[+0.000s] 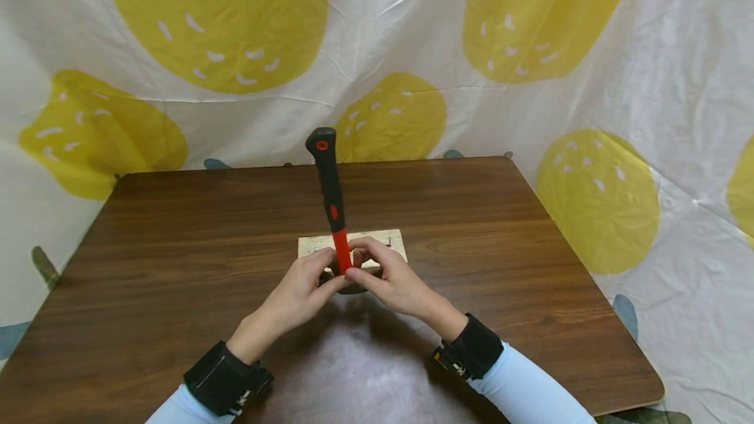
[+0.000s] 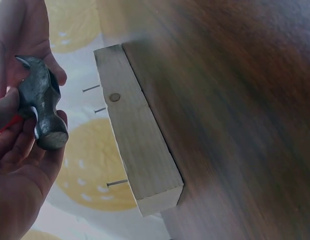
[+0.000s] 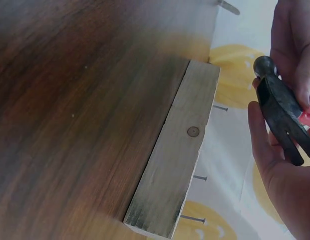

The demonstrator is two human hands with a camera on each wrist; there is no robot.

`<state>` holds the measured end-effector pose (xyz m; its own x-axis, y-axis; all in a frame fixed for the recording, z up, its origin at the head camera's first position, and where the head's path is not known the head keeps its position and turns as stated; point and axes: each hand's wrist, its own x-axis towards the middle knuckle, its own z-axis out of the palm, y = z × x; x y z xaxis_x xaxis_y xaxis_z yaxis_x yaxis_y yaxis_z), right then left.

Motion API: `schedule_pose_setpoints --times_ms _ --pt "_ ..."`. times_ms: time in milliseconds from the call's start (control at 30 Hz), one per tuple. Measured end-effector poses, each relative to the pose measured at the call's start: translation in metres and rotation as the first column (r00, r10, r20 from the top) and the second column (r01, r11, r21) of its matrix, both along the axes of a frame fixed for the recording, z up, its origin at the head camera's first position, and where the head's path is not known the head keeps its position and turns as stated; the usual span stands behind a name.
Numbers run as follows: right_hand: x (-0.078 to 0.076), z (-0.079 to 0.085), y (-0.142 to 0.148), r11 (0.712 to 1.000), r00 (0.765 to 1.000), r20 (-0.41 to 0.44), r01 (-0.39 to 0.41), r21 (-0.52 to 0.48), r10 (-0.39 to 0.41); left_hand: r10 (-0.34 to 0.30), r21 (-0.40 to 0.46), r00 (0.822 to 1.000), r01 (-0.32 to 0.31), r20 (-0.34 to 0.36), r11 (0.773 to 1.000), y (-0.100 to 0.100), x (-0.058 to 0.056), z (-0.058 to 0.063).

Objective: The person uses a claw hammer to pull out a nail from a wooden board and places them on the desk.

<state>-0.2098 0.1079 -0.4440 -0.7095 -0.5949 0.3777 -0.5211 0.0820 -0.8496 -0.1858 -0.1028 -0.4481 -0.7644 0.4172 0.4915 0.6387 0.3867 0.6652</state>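
A claw hammer (image 1: 332, 195) stands handle up, its black and red grip rising above both hands and its steel head (image 2: 42, 97) at the bottom. My left hand (image 1: 297, 290) holds it low down, fingers about the round striking end. From the other side my right hand (image 1: 399, 281) grips it at the claw end (image 3: 290, 142), thumbs meeting at the red neck. Just beyond the hands lies a pale wooden block (image 1: 315, 243), partly hidden by them in the head view. Three nails stick up from it, one nail (image 2: 117, 183) apart from the other two.
The block rests on a brown wood-grain table (image 1: 483, 234) with rounded corners. Behind and to the right hangs a white sheet (image 1: 394, 38) printed with yellow fruit. Black bands (image 1: 226, 378) wrap both wrists.
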Motion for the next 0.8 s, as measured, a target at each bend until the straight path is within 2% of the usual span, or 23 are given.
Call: schedule_pose_setpoints --times_ms 167,300,467,600,800 --pt "-0.002 -0.002 0.003 0.999 1.000 0.009 0.028 0.015 -0.029 0.010 0.005 1.000 -0.010 0.023 1.000 -0.002 0.001 -0.001" --pt "-0.005 -0.004 0.008 0.998 0.999 0.005 0.048 0.033 -0.048 0.021 -0.005 1.000 -0.021 0.010 1.000 -0.006 0.001 -0.002" --pt "-0.009 -0.002 0.019 0.990 0.992 -0.060 0.114 0.083 -0.110 0.061 -0.031 0.998 -0.062 -0.025 0.998 -0.012 -0.001 -0.004" --pt "-0.014 -0.002 0.029 0.970 0.971 -0.147 0.206 0.126 -0.187 0.080 -0.037 0.997 -0.080 -0.014 0.996 -0.016 -0.002 -0.005" --pt "-0.022 -0.004 0.045 0.926 0.920 -0.262 0.341 0.160 -0.293 0.109 -0.062 0.994 -0.110 -0.019 0.992 -0.023 -0.003 -0.007"
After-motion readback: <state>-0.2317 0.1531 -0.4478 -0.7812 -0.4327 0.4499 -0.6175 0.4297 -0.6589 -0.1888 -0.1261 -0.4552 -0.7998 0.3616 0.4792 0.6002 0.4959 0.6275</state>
